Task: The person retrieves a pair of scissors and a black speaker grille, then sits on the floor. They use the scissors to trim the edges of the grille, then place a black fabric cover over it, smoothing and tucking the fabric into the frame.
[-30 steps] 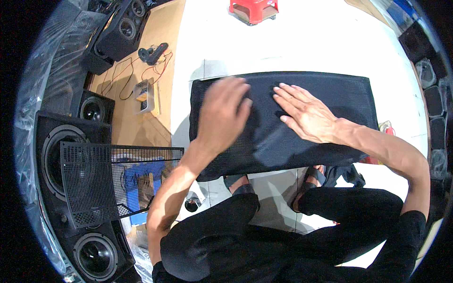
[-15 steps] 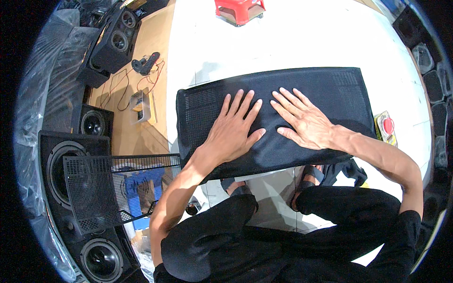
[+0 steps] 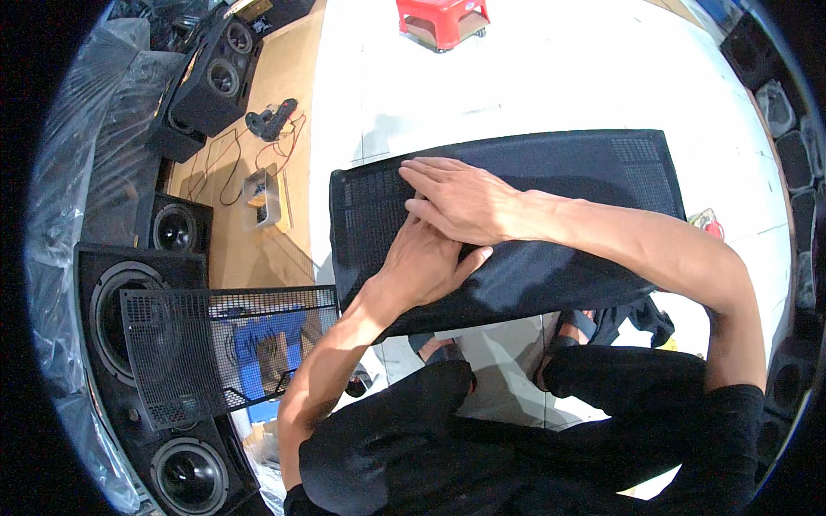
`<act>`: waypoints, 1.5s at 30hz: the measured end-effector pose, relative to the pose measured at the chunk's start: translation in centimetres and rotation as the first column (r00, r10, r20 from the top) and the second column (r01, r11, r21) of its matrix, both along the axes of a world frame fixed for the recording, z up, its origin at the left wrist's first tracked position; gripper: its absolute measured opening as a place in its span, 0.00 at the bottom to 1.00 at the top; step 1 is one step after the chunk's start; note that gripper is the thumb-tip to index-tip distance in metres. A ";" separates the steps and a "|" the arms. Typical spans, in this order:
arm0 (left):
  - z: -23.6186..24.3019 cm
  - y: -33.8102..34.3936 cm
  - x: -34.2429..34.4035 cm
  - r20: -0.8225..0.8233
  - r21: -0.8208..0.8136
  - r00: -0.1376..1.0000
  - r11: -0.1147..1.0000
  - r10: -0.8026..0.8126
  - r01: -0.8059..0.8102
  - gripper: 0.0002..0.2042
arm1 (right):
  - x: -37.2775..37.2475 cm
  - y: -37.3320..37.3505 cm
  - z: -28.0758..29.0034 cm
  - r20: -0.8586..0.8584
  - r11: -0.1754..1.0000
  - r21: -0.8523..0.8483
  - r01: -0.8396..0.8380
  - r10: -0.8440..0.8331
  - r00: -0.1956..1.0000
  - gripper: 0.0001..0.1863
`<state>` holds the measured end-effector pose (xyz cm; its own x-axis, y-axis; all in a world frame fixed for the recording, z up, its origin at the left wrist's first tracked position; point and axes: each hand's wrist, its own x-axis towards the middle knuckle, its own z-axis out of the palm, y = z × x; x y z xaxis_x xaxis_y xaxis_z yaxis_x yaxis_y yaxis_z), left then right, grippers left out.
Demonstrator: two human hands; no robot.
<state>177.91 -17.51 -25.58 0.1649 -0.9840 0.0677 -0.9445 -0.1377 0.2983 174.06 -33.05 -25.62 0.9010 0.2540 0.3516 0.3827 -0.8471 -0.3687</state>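
Note:
In front of me lies a wide panel (image 3: 559,163) covered in black cloth, with a perforated grid showing through at both ends. My left hand (image 3: 422,268) rests palm down on its left half, thumb stretched out. Over the left fingers lies my right hand (image 3: 469,205), flat and open, its fingers pointing left toward the panel's far edge. The right hand hides most of the left fingers. Neither hand grips anything. Slight ripples run through the cloth beside the left thumb.
Left of the panel, a bare black metal grille (image 3: 172,353) leans over a large speaker cabinet (image 3: 185,258). A black power tool (image 3: 274,119) with red wires and a clear plastic box (image 3: 261,202) sit on a wooden board (image 3: 275,64). A red stool (image 3: 443,24) stands at the far side.
My right hand has moved left across the cloth and now lies over my left fingers. The left hand stays in nearly the same place on the panel.

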 end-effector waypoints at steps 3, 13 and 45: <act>-0.1 0.1 0.1 -0.023 0.070 1.000 0.997 0.010 -0.009 0.28 | 0.8 0.6 0.0 -0.071 0.999 0.035 0.017 -0.015 0.997 0.29; -0.4 -0.1 0.0 0.125 0.054 0.992 0.998 0.027 -0.034 0.34 | -0.7 -1.6 -0.2 -0.129 0.999 0.004 0.045 -0.044 0.991 0.28; 0.7 -0.9 -0.4 0.095 0.041 0.994 0.998 0.047 -0.051 0.33 | -8.0 -8.3 0.3 -0.105 0.981 -0.157 0.114 -0.131 0.986 0.29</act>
<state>177.49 -18.36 -24.91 0.2074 -0.9773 0.0427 -0.9599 -0.1949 0.2013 166.02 -41.39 -25.33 0.9606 0.1814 0.2107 0.2354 -0.9338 -0.2695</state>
